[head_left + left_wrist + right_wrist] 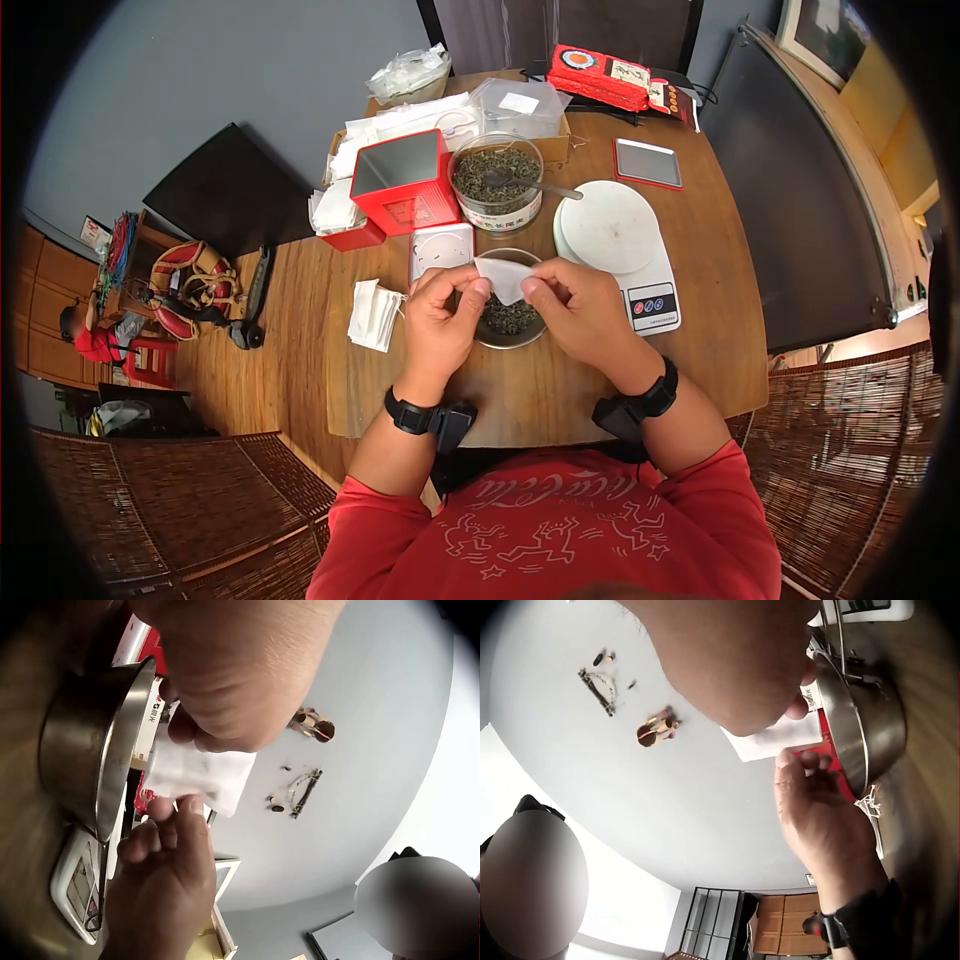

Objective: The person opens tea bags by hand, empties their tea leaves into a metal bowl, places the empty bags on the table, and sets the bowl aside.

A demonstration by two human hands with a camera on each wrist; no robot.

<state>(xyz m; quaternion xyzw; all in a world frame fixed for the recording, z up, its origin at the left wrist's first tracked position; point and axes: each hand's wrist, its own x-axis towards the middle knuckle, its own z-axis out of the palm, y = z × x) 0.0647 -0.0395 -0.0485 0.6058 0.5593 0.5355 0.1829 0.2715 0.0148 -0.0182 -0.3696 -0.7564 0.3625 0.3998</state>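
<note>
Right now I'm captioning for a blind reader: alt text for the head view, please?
Both hands, left hand and right hand, pinch a small white paper tea bag above a round metal bowl of dark loose tea on a wooden table.

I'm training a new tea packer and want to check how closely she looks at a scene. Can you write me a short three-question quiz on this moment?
1. True or false: both hands pinch the white paper tea bag above the metal bowl of loose tea.
2. What rests in the glass jar of tea leaves? A) a spoon B) a pair of scissors C) a brush
3. Fill in: the white kitchen scale stands beside the bowl, on the side of the person's ____ hand.

Key
1. True: the left hand and the right hand each hold one edge of it.
2. A, the spoon.
3. right
</note>
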